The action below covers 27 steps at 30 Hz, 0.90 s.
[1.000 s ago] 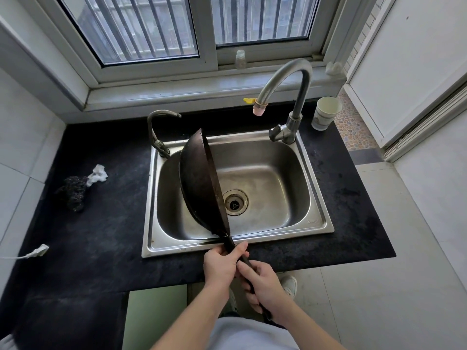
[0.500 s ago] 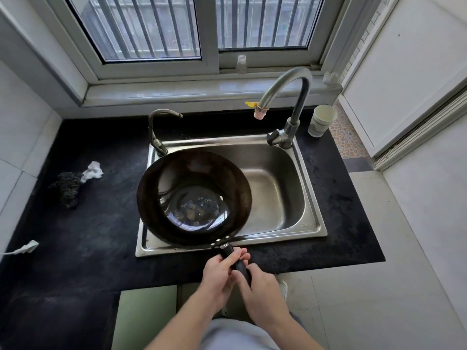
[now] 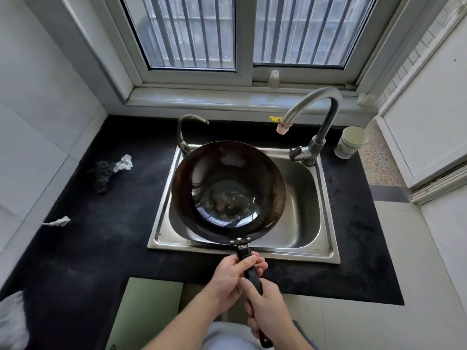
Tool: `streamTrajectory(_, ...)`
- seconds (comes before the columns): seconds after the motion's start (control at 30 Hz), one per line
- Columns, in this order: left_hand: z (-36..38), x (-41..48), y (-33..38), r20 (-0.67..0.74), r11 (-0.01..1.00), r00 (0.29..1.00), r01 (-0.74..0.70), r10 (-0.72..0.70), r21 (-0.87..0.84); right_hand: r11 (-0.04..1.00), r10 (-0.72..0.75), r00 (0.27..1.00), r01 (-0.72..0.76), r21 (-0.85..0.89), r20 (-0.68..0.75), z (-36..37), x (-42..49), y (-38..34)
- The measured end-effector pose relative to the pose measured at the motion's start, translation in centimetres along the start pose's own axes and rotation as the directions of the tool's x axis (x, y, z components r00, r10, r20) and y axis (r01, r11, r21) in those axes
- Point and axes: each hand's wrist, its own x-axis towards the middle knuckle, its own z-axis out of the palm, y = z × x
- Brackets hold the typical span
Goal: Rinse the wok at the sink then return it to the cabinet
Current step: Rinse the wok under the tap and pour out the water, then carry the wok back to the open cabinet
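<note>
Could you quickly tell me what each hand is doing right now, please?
Left hand: gripping the wok handle.
Right hand: gripping the handle too, lower down.

Daylight comes through a white-framed sliding window [image 3: 192,31] with vertical bars [image 3: 305,29] outside the glass. A small clear bottle [image 3: 274,78] stands on the track of its frame, above the pale sill [image 3: 202,102]. Below the sill runs a black surface [image 3: 106,243], set into the corner. The left wall [image 3: 38,122] is covered in large white tiles. On the surface, near that wall, a dark scouring pad [image 3: 102,175] lies touching a crumpled white tissue [image 3: 125,162]. A paper cup [image 3: 350,141] stands upright at the far right corner of the surface. To the right are a white panelled door [image 3: 424,117], a strip of pebble-patterned flooring [image 3: 379,168] and pale floor tiles [image 3: 404,248].
</note>
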Motion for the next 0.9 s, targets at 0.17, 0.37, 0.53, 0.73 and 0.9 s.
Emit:
streamTrajectory(0.17, 3.2, 0.5, -1.0, -0.093, 0.992, 0.991, -0.099, 0.091, -0.079, 0.981, -0.035, 0.998, 0.043, -0.187, 0.047, -3.7, 1.1, -0.2)
streamTrajectory(0.37, 6.8, -0.3, -2.8, -0.245, 0.951, 0.951, -0.240, 0.189, -0.197, 0.932, -0.096, 0.972, 0.164, -0.322, 0.215, -7.8, 1.7, -0.6)
streamTrajectory(0.53, 7.0, -2.3, -5.3, -0.384, 0.881, 0.887, -0.379, 0.257, -0.285, 0.885, -0.083, 0.920, 0.244, -0.395, 0.383, -8.7, 1.0, 0.2)
streamTrajectory(0.73, 6.0, -6.4, -8.5, -0.562, 0.765, 0.781, -0.531, 0.273, -0.365, 0.816, -0.025, 0.833, 0.336, -0.471, 0.552, -7.3, -1.2, 1.6)
streamTrajectory(0.9, 4.8, -10.1, -12.5, -0.697, 0.656, 0.670, -0.651, 0.257, -0.384, 0.758, 0.057, 0.717, 0.422, -0.497, 0.695, -5.8, -3.8, 3.8)
